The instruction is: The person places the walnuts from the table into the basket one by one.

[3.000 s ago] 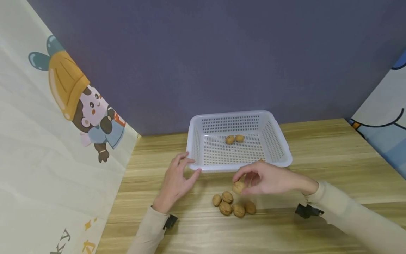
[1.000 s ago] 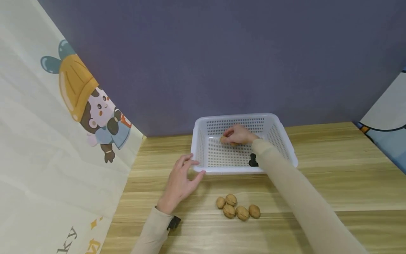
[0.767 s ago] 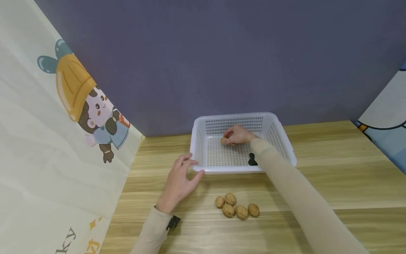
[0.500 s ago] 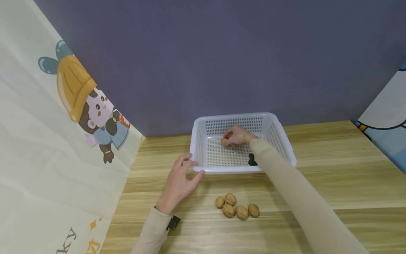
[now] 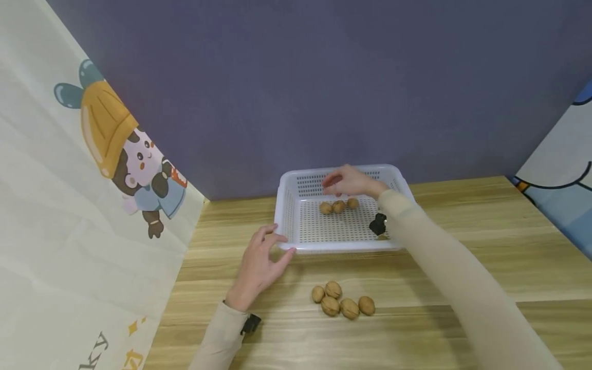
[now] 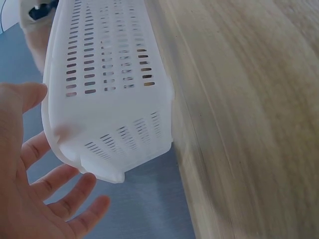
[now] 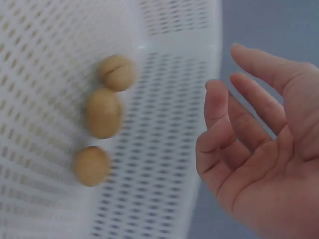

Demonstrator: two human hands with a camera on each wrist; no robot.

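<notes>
A white perforated plastic basket [image 5: 344, 245] stands on the wooden table. Three walnuts [image 5: 338, 206] lie in a row on its bottom; the right wrist view shows the same walnuts [image 7: 103, 113]. My right hand [image 5: 351, 181] hovers above them near the back wall, its fingers loose around nothing. At the basket's front left corner is my left hand [image 5: 256, 264], thumb and relaxed fingers spread on either side of the corner, touching the rim. Several walnuts [image 5: 349, 309] sit on the table in front of the basket. A brown patch shows under my right wrist, mostly hidden.
Behind the basket rises a dark blue-grey wall [image 5: 296, 92] along the table's back edge. A light cloth with a cartoon figure [image 5: 139, 159] hangs on the left, another printed cloth [image 5: 564, 169] on the right. Wooden tabletop [image 5: 462, 318] spreads around.
My right hand carried a walnut from the table into the basket and let it go beside the two there. It has since lifted towards the back wall. My left hand has stayed put.
</notes>
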